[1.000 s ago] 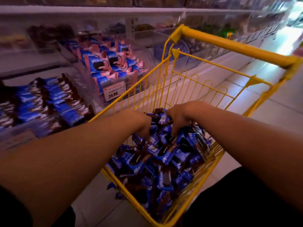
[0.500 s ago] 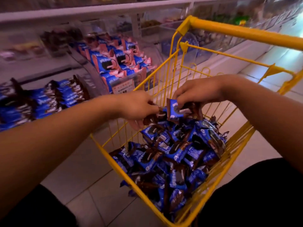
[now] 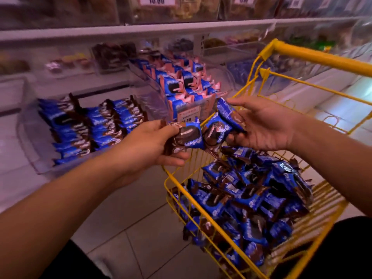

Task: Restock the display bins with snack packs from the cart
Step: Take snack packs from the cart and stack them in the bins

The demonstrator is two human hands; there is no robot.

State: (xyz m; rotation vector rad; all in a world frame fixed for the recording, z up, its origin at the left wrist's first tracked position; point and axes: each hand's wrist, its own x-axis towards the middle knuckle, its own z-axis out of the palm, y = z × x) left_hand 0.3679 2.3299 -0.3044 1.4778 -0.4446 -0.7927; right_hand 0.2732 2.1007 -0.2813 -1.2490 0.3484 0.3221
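The snack packs [image 3: 241, 200] are shiny blue wrappers with brown ends and a dark cookie printed on — heaped in the yellow cart [image 3: 314, 59]. Above its front rim, the left hand [image 3: 149, 146] pinches a few packs, and the right hand [image 3: 265, 125], palm up with fingers loosely curled, cradles two more.

open gap above left bin [image 3: 36, 164], cart [image 3: 201, 208] rim beside it, shelf [image 3: 120, 31] overhead

"13 80", possibly, on the upper shelf's price tag [image 3: 157, 0]; other labels blurred.
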